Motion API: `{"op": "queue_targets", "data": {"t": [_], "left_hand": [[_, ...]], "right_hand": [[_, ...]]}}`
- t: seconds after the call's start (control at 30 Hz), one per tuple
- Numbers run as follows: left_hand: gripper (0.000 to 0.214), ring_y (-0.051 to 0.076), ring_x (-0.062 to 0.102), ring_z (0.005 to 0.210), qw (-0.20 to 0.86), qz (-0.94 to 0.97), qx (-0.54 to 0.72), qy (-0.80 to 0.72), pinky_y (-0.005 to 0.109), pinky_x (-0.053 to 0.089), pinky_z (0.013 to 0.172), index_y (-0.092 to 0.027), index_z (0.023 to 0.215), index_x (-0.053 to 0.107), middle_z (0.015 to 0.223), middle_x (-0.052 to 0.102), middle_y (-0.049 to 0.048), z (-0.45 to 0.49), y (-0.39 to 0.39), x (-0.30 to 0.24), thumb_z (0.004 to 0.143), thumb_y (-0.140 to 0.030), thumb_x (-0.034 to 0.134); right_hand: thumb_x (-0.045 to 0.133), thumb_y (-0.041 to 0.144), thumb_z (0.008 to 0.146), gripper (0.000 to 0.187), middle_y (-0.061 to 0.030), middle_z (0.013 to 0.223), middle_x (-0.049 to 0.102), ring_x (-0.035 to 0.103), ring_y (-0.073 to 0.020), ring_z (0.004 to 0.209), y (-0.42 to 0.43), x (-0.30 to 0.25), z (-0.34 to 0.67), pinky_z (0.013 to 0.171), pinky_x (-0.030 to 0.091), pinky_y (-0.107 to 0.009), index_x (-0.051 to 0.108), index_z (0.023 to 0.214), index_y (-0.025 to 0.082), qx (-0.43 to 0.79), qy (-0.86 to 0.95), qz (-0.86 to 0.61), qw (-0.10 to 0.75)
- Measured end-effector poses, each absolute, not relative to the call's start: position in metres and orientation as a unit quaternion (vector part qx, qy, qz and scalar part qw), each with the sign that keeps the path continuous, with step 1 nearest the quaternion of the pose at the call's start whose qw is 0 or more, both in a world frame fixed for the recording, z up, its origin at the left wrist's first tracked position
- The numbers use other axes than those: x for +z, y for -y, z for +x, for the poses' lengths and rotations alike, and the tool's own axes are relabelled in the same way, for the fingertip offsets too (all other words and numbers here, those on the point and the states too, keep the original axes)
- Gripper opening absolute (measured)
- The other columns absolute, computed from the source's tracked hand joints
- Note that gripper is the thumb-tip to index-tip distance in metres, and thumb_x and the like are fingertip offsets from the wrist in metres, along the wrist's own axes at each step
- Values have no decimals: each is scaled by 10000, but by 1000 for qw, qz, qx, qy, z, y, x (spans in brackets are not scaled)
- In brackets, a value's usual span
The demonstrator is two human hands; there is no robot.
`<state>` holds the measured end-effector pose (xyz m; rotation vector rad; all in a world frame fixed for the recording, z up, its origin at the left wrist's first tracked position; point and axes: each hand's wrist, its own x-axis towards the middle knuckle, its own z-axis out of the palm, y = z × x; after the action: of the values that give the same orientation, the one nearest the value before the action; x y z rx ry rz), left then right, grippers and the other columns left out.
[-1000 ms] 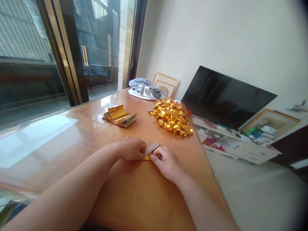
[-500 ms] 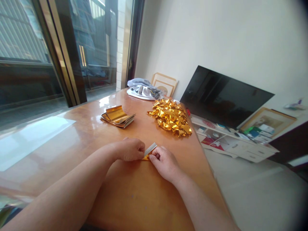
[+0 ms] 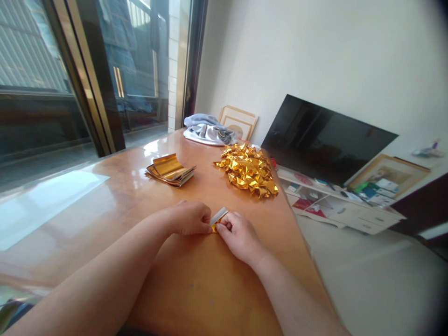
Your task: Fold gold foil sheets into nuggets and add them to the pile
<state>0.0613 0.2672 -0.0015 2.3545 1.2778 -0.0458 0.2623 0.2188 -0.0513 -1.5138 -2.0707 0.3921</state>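
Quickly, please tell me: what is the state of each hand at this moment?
Left hand: closed, pinching the gold-and-silver foil strip.
Right hand: closed, pinching the same strip.

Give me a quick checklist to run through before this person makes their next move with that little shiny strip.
1. Both hands on the strip: ok. The left hand and right hand meet at the gold-and-silver foil strip.
2. Silver end showing: ok. It sticks up clear of the fingers.
3. Crease in the strip: cannot tell. The fingers hide it.
4. Pile of crumpled gold foil: ok. It lies apart from the hands on the wooden table.
5. Stack of foil sheets: ok. It lies on the table beyond the left hand, not touching it.
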Motion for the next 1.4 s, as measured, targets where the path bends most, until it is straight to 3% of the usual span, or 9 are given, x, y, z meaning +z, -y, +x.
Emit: {"op": "queue_targets", "data": {"t": [0.43,0.53,0.73,1.07,1.4], "left_hand": [[182,180,615,684,239,851,-11,-467,255,354,560,-221,771,702,770,714,16,61,-267,1,768,-319,548],[217,179,609,679,238,853,-12,-464,261,354,565,-213,735,677,765,709,22,61,-269,0,798,-340,513],[354,183,596,659,214,856,-8,-470,279,344,574,-220,759,671,767,706,26,63,-267,-2,819,-543,540],[206,198,630,742,192,868,-4,-458,333,394,750,-241,848,609,841,726,-10,65,-263,-1,799,-439,588],[150,203,640,791,194,881,27,-430,343,374,771,-254,893,617,869,720,-14,67,-263,-6,824,-378,571]], "right_hand": [[621,274,900,156,6,764,605,531,-151,713,-219,-51,262,620,342,-257,581,759,220,135,768,-570,258],[622,269,898,150,7,765,606,537,-151,720,-219,-52,261,627,342,-258,581,763,220,135,769,-569,258],[627,270,896,171,8,763,603,531,-149,707,-219,-52,260,613,338,-258,563,745,220,132,768,-570,261],[643,271,880,98,23,755,601,524,-151,695,-218,-52,260,602,340,-253,578,815,237,156,755,-574,276],[623,254,903,99,7,798,617,544,-155,728,-221,-53,263,625,343,-254,594,811,233,148,768,-565,265]]}}
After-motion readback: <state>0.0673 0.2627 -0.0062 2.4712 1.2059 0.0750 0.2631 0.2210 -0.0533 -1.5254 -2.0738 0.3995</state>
